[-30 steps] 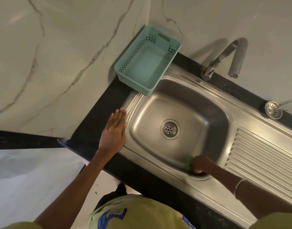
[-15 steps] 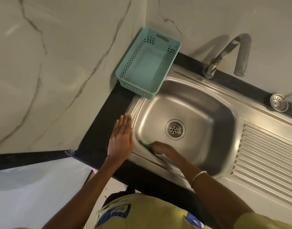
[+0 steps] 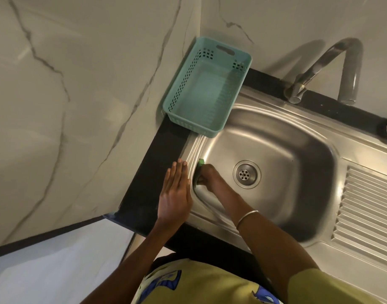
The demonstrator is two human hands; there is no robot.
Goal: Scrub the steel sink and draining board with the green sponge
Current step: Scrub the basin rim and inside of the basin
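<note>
Pale marble-veined walls meet in a corner above a black counter, into which the steel sink and its ribbed draining board are set; a teal basket stands at the sink's back left corner and a tap arches over the far rim. The step in hand looks to be the scrubbing of the basin's inner wall. The right hand is down inside the basin, to the left of the drain, its fingers curled around the green sponge, of which only a small tip shows, pressed against the left wall just under the rim. The left hand lies flat with straight fingers, holding nothing, across the seam between counter and sink rim. The next move probably calls for carrying the sponge up the left wall towards the basket corner, with the draining board apparently left for later. Compared with a second ago, the sponge has travelled from the basin's near right corner along the near wall to the left side, and the left hand has kept to much the same bracing place.
</note>
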